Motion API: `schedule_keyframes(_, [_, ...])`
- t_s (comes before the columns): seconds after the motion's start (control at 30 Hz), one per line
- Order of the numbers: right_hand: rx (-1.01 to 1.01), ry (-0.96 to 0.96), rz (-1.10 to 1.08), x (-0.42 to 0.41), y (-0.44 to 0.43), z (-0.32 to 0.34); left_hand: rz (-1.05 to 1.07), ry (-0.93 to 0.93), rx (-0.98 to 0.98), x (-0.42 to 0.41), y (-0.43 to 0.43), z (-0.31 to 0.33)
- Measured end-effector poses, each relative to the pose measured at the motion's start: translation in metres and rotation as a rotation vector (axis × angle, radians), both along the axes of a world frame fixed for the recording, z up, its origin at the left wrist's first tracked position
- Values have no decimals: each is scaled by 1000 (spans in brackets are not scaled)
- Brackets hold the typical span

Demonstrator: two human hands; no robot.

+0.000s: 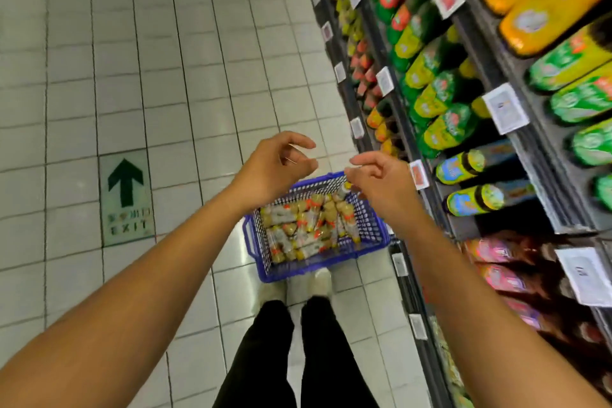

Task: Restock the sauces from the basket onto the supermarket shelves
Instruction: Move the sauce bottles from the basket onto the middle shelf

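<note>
Below, a blue basket [318, 272] of sauce bottles [308, 228] sits on the tiled floor beside the shelves [546, 175]. The left hand [278, 166] and right hand [381, 182] hover above it, empty, fingers loosely curled and apart. A green-arrow floor sign [127, 195] reads "EXIT"; the labels are too blurred to read.

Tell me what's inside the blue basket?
Many small sauce bottles fill the blue basket, lying in a heap. The right hand covers its far corner, and lower layers are hidden.

Left hand [276, 164] and right hand [381, 180] empty above blue basket [318, 267] of sauces [308, 228], shelves [516, 129] right
</note>
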State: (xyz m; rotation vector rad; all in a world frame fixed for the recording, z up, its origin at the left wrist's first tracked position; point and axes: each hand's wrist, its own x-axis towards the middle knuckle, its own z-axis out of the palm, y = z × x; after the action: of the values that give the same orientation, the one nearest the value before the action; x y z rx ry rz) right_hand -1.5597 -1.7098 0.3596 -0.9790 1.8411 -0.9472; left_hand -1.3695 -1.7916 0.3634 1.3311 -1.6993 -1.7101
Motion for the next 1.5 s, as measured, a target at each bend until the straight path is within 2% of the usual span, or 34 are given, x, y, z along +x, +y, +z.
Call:
schedule_keyframes(0.47, [454,-22,15,-53,19,-259,199,-186,382,-7,30,-255])
schedule_keyframes(0.63, [595,-45,12,-75,22,-346,141,-244,496,-27,42,-349])
schedule_keyframes(0.8, [654,-48,-4,-97,22,-427,103,-303,587,-55,37,-435])
schedule_keyframes(0.97, [699,34,13,-116,22,-502,92,-326,565,-88,29,-514])
schedule_keyframes(1.07, [717,111,-3,-127,21,-538,43,-398,506,-106,20,-554])
schedule_keyframes(1.17, [712,220,30,-135,18,-569,74,-393,468,-124,9,-590])
schedule_keyframes(1.23, [680,356,51,-136,11,-587,80,-445,377,-135,0,-610])
schedule_keyframes(1.33, [612,660,178,-134,-4,-611,66,-525,247,-154,-14,-635])
schedule_keyframes(1.5, [693,902,383,-133,-27,-641,76,-576,283,-179,-25,-666])
